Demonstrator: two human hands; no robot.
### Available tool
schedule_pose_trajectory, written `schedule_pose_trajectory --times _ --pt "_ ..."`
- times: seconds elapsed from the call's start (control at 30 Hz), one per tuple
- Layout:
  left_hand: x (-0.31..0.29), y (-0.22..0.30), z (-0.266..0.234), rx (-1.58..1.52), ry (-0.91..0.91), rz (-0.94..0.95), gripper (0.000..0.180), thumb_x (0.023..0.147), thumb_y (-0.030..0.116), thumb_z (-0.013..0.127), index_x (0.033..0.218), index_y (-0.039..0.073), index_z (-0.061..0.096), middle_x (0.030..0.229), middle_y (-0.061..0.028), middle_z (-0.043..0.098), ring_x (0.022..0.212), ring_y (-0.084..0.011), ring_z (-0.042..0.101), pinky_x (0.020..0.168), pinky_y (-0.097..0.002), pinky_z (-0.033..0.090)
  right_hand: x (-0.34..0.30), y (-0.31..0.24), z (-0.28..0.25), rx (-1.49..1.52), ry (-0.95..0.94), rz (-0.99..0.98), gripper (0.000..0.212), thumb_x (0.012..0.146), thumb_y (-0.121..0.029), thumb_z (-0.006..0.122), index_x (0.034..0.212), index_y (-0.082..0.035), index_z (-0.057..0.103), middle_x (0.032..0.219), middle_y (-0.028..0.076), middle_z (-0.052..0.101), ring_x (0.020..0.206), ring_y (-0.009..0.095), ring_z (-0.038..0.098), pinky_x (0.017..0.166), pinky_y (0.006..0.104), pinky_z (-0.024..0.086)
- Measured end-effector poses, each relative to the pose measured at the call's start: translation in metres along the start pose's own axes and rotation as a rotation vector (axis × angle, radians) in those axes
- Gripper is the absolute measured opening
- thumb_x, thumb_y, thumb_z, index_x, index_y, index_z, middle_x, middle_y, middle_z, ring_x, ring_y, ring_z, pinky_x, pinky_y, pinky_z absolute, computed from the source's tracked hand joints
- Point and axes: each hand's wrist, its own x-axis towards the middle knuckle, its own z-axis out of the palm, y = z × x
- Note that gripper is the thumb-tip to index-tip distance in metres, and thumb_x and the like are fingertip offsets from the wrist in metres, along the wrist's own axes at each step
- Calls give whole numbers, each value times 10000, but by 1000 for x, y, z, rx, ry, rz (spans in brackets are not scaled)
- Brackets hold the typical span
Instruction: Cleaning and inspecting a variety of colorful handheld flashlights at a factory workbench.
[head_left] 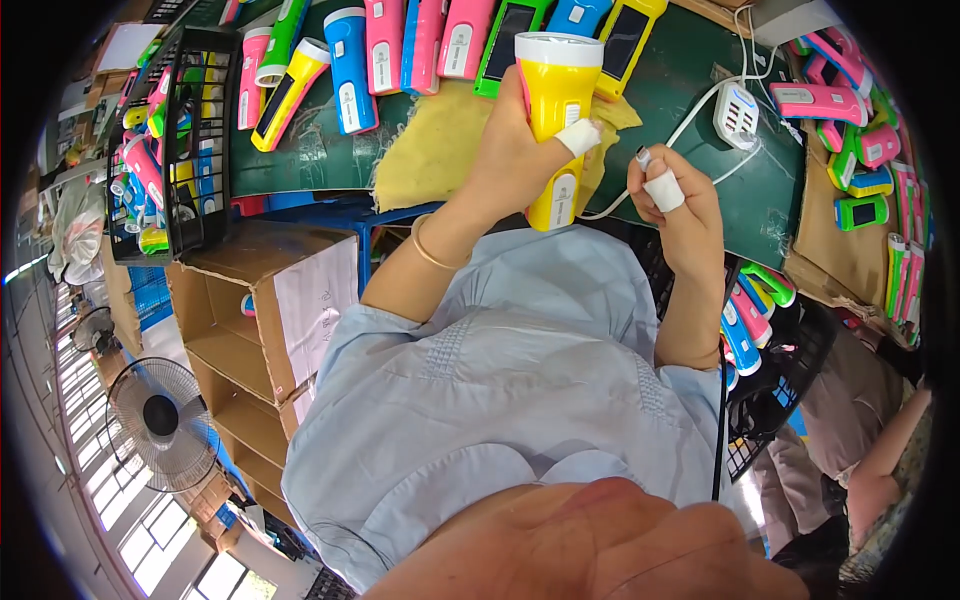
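Yellow flashlight (pixel 562 95) — left hand (pixel 520 140) gripping it, right hand (pixel 690 205) pinching plug (pixel 643 156) — cloth (pixel 430 150) below, USB hub (pixel 738 115) (white), flashlights (pixel 350 75) beyond

Seen: yellow-and-white flared plastic flashlight (pixel 558 92), dark-green flat bench (pixel 752 195), ragged pale-yellow cloth (pixel 432 145), light-blue loose fabric garment (pixel 545 300) with crosshatched panels (pixel 448 347).

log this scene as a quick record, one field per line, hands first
left hand: holds yellow flashlight, white head pointing away from body
right hand: holds white cable near its plug
table: green
on table: yellow cloth, white hub, flashlights in several colours
left side: black crate, fan
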Motion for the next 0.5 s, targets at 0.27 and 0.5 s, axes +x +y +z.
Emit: schedule_pose_trajectory --times 0.27,0.5 --pt "3 14 -1 -5 -215 11 644 746 110 682 1238 -16 286 1060 -114 498 871 -187 572 785 -315 481 5 -19 11 -324 126 -321 162 884 -135 535 805 6 550 696 -11 508 616 37 417 530 185 323" --pt "6 8 2 199 -114 114 564 676 177 735 1092 -24 412 906 -111 542 777 -184 570 657 -314 481 21 -29 17 -636 122 -373 123 810 -97 605 778 20 590 567 16 458 505 58 369 444 225 288"
